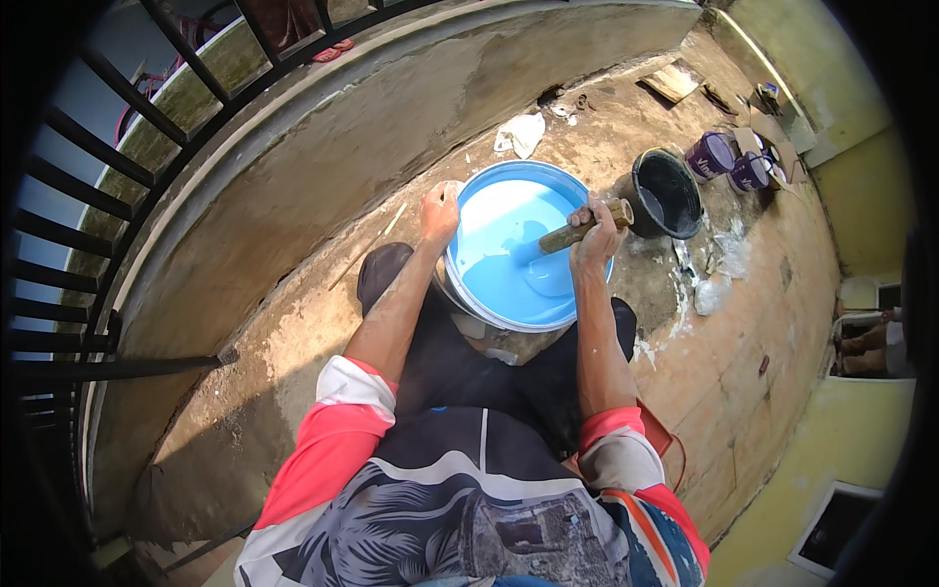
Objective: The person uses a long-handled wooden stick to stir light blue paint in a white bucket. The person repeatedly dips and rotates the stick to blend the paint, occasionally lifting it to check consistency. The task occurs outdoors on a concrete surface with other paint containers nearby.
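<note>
A large round bucket (452,264) of light blue paint (499,220) stands between my knees. My left hand (440,212) is closed on its rim at the left side. In my right hand (598,238) is a thick bamboo stick (564,238), gripped near its upper end and slanting down to the left. The stick's lower end dips into the paint, where it is hidden. Ripples and a darker blue swirl show around it.
A black bucket (667,194) stands just right of the paint. Beyond it are two purple pails (711,157) and a cardboard box (780,147). A white cloth or bag (520,135) and clear plastic (732,252) lie on the ground. A low wall (323,166) with a black railing (132,93) runs along the left.
</note>
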`<state>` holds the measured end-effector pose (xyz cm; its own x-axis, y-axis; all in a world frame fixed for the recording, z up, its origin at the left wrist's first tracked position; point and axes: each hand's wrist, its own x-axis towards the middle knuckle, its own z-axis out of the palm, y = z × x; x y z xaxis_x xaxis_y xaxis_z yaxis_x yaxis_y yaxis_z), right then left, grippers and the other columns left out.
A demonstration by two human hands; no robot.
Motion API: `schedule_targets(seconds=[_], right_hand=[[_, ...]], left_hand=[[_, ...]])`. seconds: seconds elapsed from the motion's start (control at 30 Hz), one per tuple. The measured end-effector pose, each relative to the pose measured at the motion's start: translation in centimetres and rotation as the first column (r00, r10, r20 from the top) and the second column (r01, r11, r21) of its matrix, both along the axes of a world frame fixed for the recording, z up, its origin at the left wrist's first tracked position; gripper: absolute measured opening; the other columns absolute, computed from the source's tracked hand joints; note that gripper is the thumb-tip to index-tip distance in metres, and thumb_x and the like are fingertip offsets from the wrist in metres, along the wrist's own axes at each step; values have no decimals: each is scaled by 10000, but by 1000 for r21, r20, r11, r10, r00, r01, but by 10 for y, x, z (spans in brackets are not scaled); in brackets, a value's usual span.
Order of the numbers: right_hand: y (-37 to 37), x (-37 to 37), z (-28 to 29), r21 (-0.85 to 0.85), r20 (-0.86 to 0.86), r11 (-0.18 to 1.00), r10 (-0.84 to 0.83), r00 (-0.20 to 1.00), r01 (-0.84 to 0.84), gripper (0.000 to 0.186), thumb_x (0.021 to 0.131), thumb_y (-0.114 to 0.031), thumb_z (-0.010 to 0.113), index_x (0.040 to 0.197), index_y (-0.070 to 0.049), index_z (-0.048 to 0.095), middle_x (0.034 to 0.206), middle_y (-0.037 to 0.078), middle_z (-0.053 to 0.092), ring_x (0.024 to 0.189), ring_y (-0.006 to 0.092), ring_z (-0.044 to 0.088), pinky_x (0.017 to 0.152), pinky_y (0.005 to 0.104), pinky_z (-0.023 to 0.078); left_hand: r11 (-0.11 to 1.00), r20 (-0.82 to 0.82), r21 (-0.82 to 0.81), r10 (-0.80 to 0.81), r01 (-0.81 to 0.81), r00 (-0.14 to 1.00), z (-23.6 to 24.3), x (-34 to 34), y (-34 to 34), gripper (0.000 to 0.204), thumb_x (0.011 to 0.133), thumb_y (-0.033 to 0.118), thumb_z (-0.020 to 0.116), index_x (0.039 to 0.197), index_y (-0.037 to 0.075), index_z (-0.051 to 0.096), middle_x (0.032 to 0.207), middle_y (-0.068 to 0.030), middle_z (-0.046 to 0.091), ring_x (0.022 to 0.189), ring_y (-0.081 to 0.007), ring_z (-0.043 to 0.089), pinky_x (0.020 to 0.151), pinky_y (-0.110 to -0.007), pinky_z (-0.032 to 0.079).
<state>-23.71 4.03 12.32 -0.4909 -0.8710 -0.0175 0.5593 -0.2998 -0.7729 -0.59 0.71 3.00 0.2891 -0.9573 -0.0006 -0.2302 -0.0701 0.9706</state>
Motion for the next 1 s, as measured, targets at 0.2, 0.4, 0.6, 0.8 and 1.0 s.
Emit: schedule_targets(seconds=[0.2, 0.4, 0.6, 0.8, 1.0], right_hand=[[-18, -28, 87, -150, 23, 987, 59, 998, -54, 167, 880, -57, 637, 822, -116, 493, 629, 12, 442, 556, 146, 468, 548, 319, 426], [2, -83, 161, -238, -65, 968, 62, 996, -76, 221, 939, -163, 602, 758, -135, 478, 644, -3, 414, 577, 143, 439, 631, 334, 409], [10, -96, 154, -378, -214, 919, 30, 976, -111, 161, 969, -143, 550, 825, -133, 479, 665, 5, 427, 608, 153, 450, 658, 351, 414], [-12, -62, 106, -340, -288, 935, 0, 957, -102, 147, 958, -56, 561, 834, -103, 499, 672, 9, 461, 593, 134, 463, 600, 320, 439], [-41, 2, 21, -271, -323, 963, -101, 941, 10, 178, 862, 23, 662, 806, -72, 523, 631, 26, 526, 516, 113, 492, 494, 288, 441]], left_hand=[[1000, 40, -25, 2, -1, 999, -4, 5, 2, 345, 993, 253, 481, 1079, 12, 713, 1024, -191, 731, 995, -342, 689, 898, -422, 503], [997, 80, -81, 15, -9, 997, -4, 3, 1, 349, 996, 248, 476, 1085, 5, 711, 1048, -204, 726, 1011, -353, 685, 900, -427, 501], [999, 78, -41, 22, -19, 997, 4, 2, 5, 347, 1003, 250, 486, 1077, -7, 708, 1056, -218, 718, 1014, -364, 682, 903, -424, 502], [999, 40, -37, 4, -3, 999, 4, 3, 3, 346, 1007, 259, 497, 1096, -3, 704, 1054, -190, 726, 1011, -318, 679, 896, -403, 497], [999, 65, -22, 36, -34, 997, 3, 3, 6, 333, 997, 248, 507, 1052, -10, 709, 1049, -217, 719, 1003, -375, 681, 878, -426, 508]])
